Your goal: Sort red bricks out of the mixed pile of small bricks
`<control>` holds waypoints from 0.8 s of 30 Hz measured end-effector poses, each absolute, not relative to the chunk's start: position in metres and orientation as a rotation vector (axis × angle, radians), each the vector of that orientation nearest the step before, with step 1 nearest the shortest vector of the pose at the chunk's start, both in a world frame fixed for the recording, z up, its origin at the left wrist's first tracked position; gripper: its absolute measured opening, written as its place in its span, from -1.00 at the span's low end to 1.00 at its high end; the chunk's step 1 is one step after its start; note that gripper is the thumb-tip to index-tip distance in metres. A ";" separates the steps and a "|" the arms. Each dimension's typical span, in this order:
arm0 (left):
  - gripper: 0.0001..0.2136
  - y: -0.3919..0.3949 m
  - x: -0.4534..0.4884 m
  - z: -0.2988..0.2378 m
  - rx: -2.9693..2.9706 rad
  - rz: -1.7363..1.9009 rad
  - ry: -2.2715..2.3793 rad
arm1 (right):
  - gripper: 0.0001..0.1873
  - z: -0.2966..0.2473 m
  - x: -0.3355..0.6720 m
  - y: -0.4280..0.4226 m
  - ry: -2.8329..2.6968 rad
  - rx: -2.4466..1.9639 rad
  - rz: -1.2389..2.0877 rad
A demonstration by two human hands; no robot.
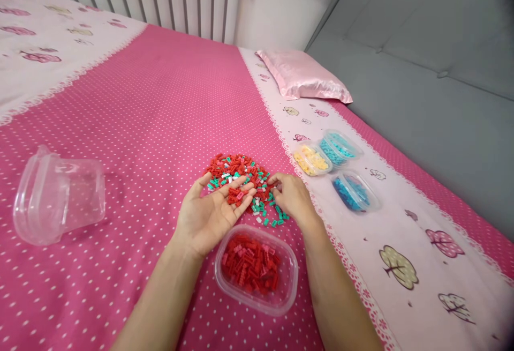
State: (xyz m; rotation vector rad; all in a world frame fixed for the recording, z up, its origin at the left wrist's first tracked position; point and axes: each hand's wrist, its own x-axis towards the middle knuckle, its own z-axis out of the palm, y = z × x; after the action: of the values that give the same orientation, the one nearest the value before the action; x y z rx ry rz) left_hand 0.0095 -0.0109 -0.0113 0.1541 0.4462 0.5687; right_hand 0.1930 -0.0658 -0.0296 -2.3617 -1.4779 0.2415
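Note:
My left hand (211, 214) is turned palm up, its fingers stretched out, with several small red building bricks (236, 195) and a pink one lying on them. To its right, my right hand (292, 194) reaches down at the edge of a mixed pile of bricks (231, 166), red, green, white and pink. Its thumb and fingers are bent together in a pinch; what is between the fingertips is hidden. Just below both hands sits a clear plastic tub (291, 281) holding red and some pink bricks.
Three small clear tubs stand at the right, with yellow bricks (310, 159), light blue bricks (337, 150) and darker blue bricks (351, 192). A clear container (76, 195) lies on its side at the left. A pink pillow (305, 76) rests near the grey headboard (421, 45).

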 end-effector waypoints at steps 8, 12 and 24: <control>-0.50 -0.011 0.008 -0.012 0.157 0.567 0.450 | -0.79 -0.031 0.205 -0.069 -1.305 -2.371 0.222; -0.50 -0.011 0.008 -0.012 0.158 0.575 0.461 | -0.80 -0.034 0.212 -0.070 -1.221 -2.331 0.219; -0.50 -0.010 0.010 -0.014 0.160 0.565 0.456 | -0.81 -0.025 0.206 -0.067 -1.226 -1.848 0.398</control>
State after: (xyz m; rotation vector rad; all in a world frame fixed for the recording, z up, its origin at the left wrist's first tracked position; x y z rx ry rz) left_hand 0.0098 -0.0098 -0.0136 0.1595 0.4564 0.5654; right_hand 0.2063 -0.0672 -0.0255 -1.8482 -1.2255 0.3982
